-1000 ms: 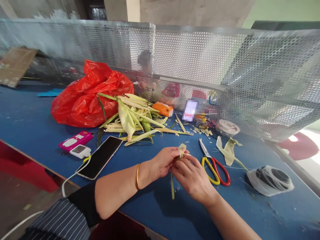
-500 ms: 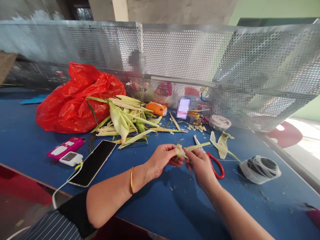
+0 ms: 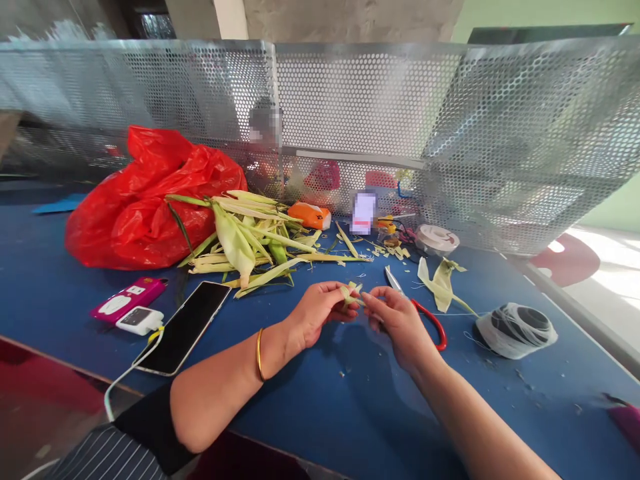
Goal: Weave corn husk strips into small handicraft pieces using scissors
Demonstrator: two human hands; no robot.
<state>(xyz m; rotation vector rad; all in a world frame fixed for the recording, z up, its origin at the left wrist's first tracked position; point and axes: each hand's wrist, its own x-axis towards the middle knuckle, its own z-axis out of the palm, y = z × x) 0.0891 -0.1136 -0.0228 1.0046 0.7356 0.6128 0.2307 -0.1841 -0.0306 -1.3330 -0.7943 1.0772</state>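
Note:
My left hand (image 3: 319,312) is closed, thumb and fingers pinching a small folded strip of pale green corn husk (image 3: 351,293). Close against it, my right hand (image 3: 399,325) has its thumb and forefinger pressed together at the strip's right side. The fingers partly hide the strip, so its exact fold is hard to make out. Just beyond my right hand lie scissors with red handles (image 3: 434,323), partly covered by that hand. Behind both hands, a heap of corn husks (image 3: 235,243) rests on the blue table (image 3: 310,413).
A red plastic bag (image 3: 150,200) stands behind the husks. At left lie a black-screened phone (image 3: 187,327) and a magenta power bank (image 3: 129,299). On the right are a loose husk piece (image 3: 443,287), a thread spool (image 3: 517,330) and a tape roll (image 3: 437,240). A perforated metal screen (image 3: 350,100) borders the back.
The long end of the husk strip that stuck out past my right hand no longer shows there. Both hands remain close together, and the view has shifted slightly.

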